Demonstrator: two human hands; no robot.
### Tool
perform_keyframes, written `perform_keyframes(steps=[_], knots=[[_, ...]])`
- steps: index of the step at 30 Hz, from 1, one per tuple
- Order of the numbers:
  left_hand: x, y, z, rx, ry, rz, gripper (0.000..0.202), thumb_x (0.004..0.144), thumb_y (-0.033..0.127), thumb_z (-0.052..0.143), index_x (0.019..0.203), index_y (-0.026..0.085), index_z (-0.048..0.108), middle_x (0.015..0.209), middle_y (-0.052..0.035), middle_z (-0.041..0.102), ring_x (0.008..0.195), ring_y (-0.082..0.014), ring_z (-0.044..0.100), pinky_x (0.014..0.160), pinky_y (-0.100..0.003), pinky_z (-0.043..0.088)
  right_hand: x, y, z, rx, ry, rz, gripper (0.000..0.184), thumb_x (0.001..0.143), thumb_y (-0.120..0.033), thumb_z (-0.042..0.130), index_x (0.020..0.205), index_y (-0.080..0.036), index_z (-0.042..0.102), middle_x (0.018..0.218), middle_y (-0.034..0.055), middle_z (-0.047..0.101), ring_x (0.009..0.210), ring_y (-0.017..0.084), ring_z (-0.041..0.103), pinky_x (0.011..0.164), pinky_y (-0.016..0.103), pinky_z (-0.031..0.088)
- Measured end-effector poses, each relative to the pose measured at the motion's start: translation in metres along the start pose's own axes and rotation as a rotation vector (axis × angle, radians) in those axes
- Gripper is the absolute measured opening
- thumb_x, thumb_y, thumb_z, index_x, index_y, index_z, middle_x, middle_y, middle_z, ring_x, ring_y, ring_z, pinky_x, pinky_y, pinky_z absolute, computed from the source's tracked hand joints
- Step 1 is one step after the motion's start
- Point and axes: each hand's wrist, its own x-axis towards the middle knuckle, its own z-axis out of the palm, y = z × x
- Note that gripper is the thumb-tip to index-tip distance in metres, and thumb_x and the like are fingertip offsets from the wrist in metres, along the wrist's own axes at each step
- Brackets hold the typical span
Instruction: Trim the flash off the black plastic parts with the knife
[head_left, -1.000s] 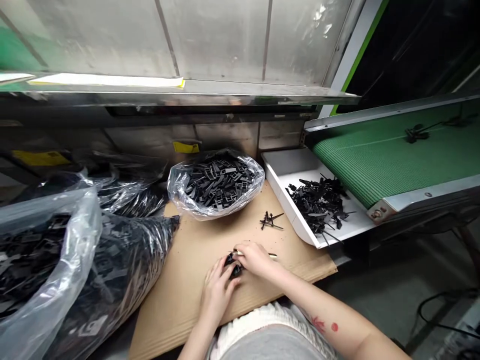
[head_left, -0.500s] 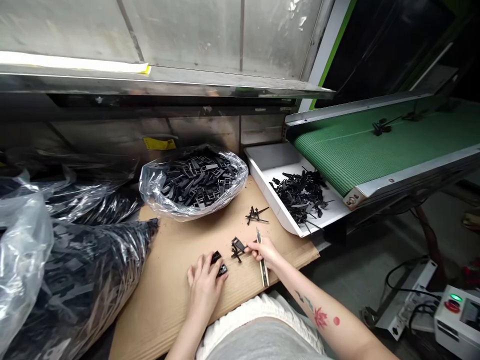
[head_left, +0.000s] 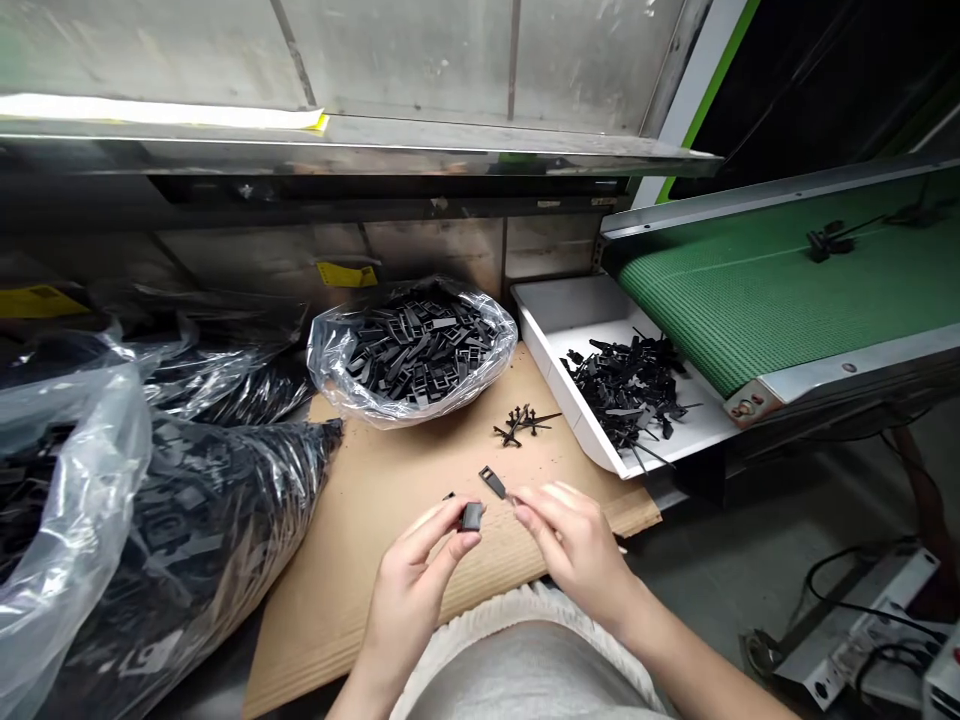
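Observation:
My left hand (head_left: 420,570) is raised over the cardboard sheet (head_left: 375,500) and pinches a small black plastic part (head_left: 472,517) between thumb and fingers. My right hand (head_left: 574,540) is beside it, fingers closed on a thin stem that carries another small black part (head_left: 493,482) at its tip. The two parts are a short way apart. A loose cluster of black sprue pieces (head_left: 519,424) lies on the cardboard beyond my hands.
A clear bag of black plastic parts (head_left: 416,350) sits at the back of the cardboard. A white tray (head_left: 559,310) holding black sprue scraps stands to the right, under the end of a green conveyor belt (head_left: 765,290). Large plastic bags of black parts (head_left: 150,500) crowd the left side.
Both hands have lifted off the cardboard and come together. My left hand picked up the black part it was resting on. The thin blade-like tool no longer shows in my right hand.

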Motion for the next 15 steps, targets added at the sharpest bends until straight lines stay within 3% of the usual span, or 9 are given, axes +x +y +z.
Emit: perform_keyframes(steps=[3, 5, 15], knots=[[-0.004, 0.014, -0.006, -0.067, 0.049, 0.048, 0.02, 0.076, 0.032, 0.059, 0.089, 0.021, 0.069, 0.093, -0.0035, 0.069, 0.087, -0.0196, 0.064, 0.079, -0.025, 0.051, -0.009, -0.015, 0.001, -0.112, 0.042, -0.199, 0.023, 0.089, -0.021, 0.043, 0.101, -0.017, 0.062, 0.077, 0.0062, 0.064, 0.07, 0.017, 0.054, 0.065, 0.029, 0.042], [-0.006, 0.019, -0.008, -0.085, 0.073, 0.098, 0.017, 0.075, 0.027, 0.061, 0.089, 0.022, 0.069, 0.092, -0.0025, 0.07, 0.086, -0.0186, 0.064, 0.079, -0.023, 0.051, -0.008, -0.018, 0.0, -0.125, 0.04, -0.253, 0.021, 0.088, -0.019, 0.044, 0.1, -0.016, 0.061, 0.075, 0.0062, 0.063, 0.067, 0.017, 0.053, 0.062, 0.028, 0.042], [-0.009, 0.028, -0.008, -0.064, 0.069, 0.217, 0.017, 0.077, 0.02, 0.06, 0.093, 0.023, 0.067, 0.092, -0.0011, 0.069, 0.086, -0.0158, 0.063, 0.079, -0.021, 0.049, -0.009, -0.024, -0.009, -0.119, -0.001, -0.294, 0.021, 0.088, -0.019, 0.043, 0.095, -0.014, 0.063, 0.075, 0.007, 0.064, 0.065, 0.016, 0.053, 0.061, 0.029, 0.042]])
